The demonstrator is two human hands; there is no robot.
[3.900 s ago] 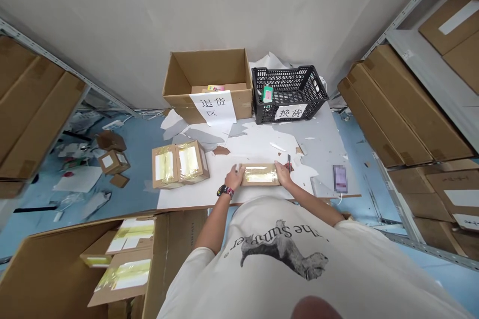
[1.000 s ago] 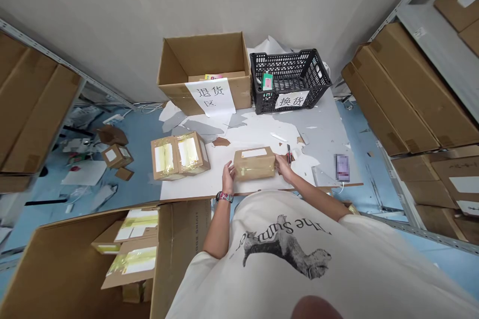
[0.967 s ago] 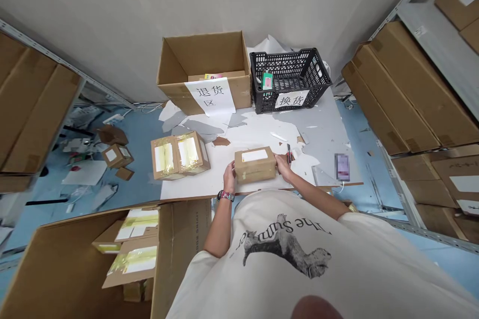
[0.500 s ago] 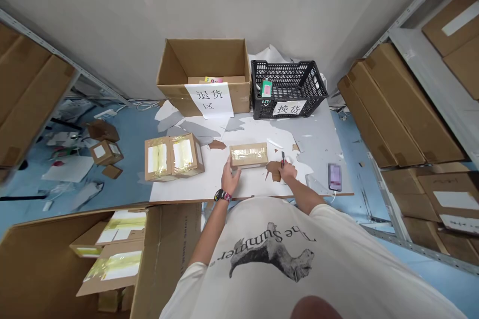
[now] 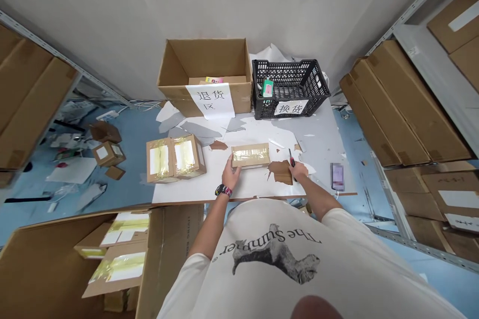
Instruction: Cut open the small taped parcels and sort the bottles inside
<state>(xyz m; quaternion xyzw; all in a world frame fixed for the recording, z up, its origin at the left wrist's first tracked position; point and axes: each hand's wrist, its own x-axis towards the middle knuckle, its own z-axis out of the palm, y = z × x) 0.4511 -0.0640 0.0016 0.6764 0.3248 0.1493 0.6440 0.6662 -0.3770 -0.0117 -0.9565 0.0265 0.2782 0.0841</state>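
Observation:
A flat cardboard parcel (image 5: 250,155) wrapped in shiny tape lies on a white board (image 5: 247,192), its taped face upward. My left hand (image 5: 231,173) is at its near left corner, fingers pressed against it. My right hand (image 5: 298,171) grips a small utility knife (image 5: 291,158) with the blade end pointing away from me. A torn brown cardboard scrap (image 5: 280,172) lies just left of that hand, touching neither the parcel nor, as far as I can tell, the blade.
Beyond the board stand an open carton (image 5: 204,57) with a paper sign and a black plastic crate (image 5: 290,84). Two taped boxes (image 5: 175,158) sit to the left, a blurred phone (image 5: 337,177) to the right. Shelved cartons (image 5: 404,104) flank me; an open carton (image 5: 168,254) is near me.
The parcel has been turned over, its white label replaced by the taped face. It shifted slightly upward, and a brown scrap now lies by my right hand, which moved right.

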